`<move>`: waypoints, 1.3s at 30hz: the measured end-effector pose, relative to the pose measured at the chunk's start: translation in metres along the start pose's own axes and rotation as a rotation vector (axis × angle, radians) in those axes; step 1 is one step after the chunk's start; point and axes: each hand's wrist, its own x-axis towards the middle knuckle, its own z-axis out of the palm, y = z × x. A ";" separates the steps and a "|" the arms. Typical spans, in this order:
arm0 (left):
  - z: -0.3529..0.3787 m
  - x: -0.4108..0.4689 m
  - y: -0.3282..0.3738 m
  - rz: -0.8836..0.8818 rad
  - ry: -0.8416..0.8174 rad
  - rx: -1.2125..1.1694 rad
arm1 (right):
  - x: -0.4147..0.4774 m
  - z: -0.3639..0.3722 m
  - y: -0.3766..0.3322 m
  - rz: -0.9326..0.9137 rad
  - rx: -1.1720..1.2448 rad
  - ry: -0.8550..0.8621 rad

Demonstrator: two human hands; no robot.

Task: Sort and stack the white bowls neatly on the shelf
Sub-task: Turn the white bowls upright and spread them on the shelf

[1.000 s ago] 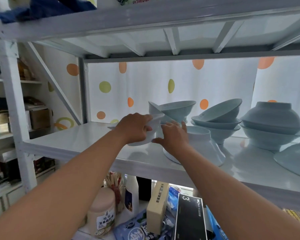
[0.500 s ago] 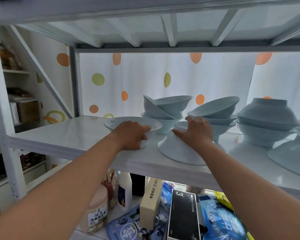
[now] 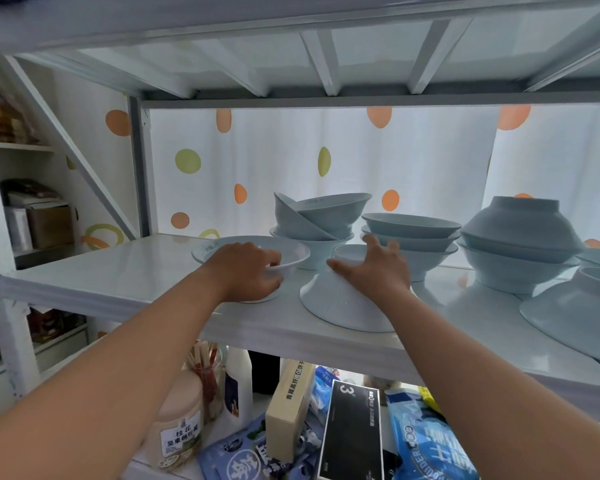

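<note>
On the white shelf (image 3: 125,271) an upright white bowl (image 3: 291,252) stands near the front left, and my left hand (image 3: 246,271) grips its near rim, thumb curled over the edge. Right of it an upside-down white bowl (image 3: 340,299) rests on its rim; my right hand (image 3: 374,268) lies on its raised base with fingers spread. Behind them stands a loose stack (image 3: 319,220) with bowls tilted on top. A neater stack of three (image 3: 413,233) is behind my right hand.
A bowl with another inverted on it (image 3: 520,244) stands at the right, with more bowls (image 3: 575,313) near the right edge. A dotted curtain (image 3: 291,161) closes the back. The upper shelf's beams (image 3: 326,64) hang low. Boxes and packets (image 3: 350,431) fill the shelf below.
The bowl my left hand held tilted in the air now stands flat on the shelf. My right hand moved from that bowl onto the inverted bowl's base. The view came closer.
</note>
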 end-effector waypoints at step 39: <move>-0.018 0.030 0.120 -0.373 0.140 -1.105 | -0.018 -0.072 0.044 0.295 0.909 0.267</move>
